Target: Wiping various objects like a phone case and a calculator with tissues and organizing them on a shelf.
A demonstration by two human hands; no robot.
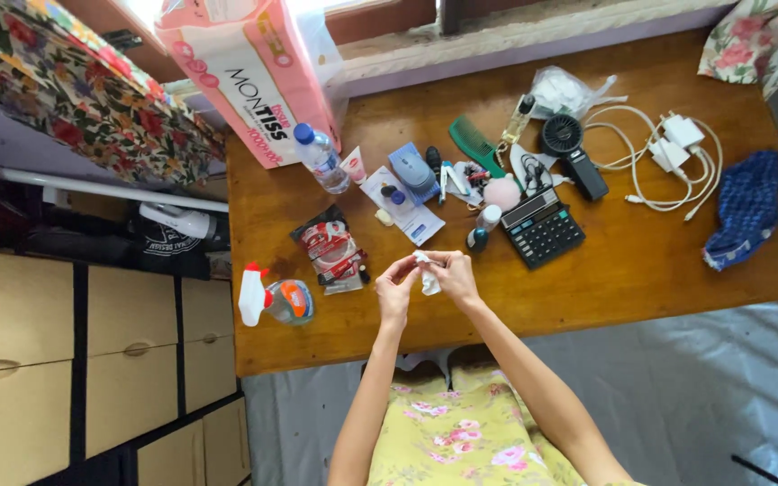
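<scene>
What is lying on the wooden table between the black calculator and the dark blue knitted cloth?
Nothing: in the head view, the wooden table is bare between the black calculator and the dark blue knitted cloth; the white charger cables sit farther back.

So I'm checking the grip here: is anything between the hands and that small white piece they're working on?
Nothing visible is. The left hand and the right hand both pinch the small white piece directly, above a bare stretch of the wooden table. The nearest item, a red and black packet, lies off to the left, apart from them.
</scene>
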